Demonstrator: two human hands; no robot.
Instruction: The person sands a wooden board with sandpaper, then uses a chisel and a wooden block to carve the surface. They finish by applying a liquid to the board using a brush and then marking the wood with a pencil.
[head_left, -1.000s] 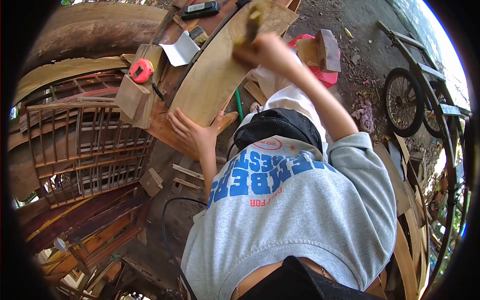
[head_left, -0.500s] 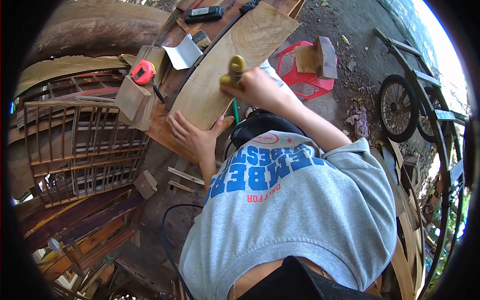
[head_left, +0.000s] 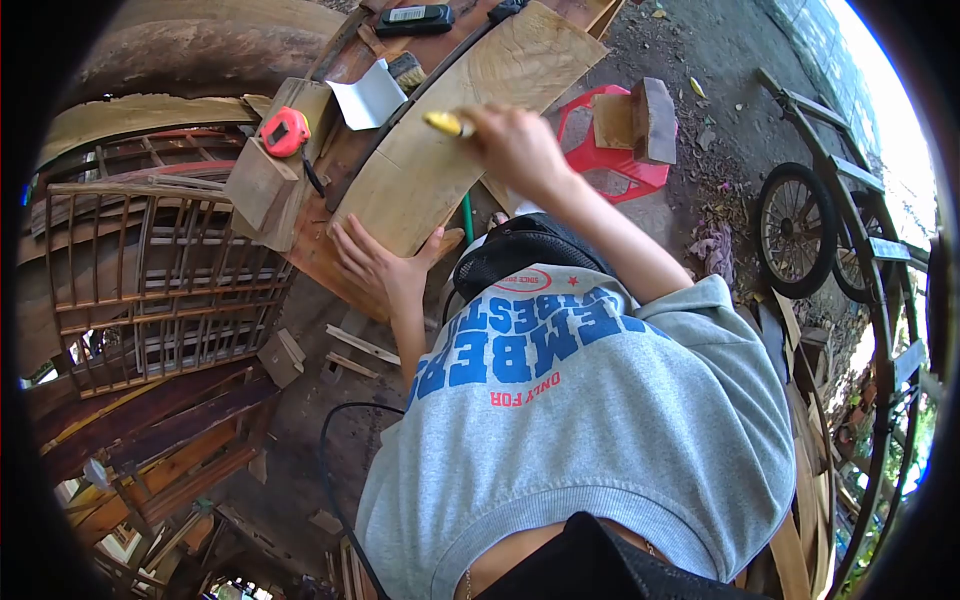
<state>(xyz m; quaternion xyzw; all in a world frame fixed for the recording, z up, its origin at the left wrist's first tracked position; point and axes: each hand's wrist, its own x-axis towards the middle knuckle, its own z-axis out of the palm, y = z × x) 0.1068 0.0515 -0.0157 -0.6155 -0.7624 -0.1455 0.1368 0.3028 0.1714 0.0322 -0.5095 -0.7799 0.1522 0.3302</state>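
A curved, pale wooden board [head_left: 420, 170] lies across the workbench. My left hand [head_left: 385, 265] grips its near end, with fingers over the left side and the thumb at the right edge. Above the middle of the board, my right hand [head_left: 515, 145] is closed around a small tool with a yellow end [head_left: 447, 124]. Motion blurs this hand, and its fingers cover most of the tool, so I cannot make out its exact kind. A dark curved strip [head_left: 385, 128] runs along the board's left edge.
Left of the board are a red tape measure [head_left: 286, 131] on a wood block [head_left: 262, 185], white paper [head_left: 367, 97] and a black case [head_left: 413, 19]. A red stool [head_left: 620, 185] bearing wood pieces stands to the right. A wheeled metal frame [head_left: 840, 160] is farther right.
My right hand has moved slightly up and right with the yellow-ended tool, which has turned to point left. My left hand stays at the board's near end.
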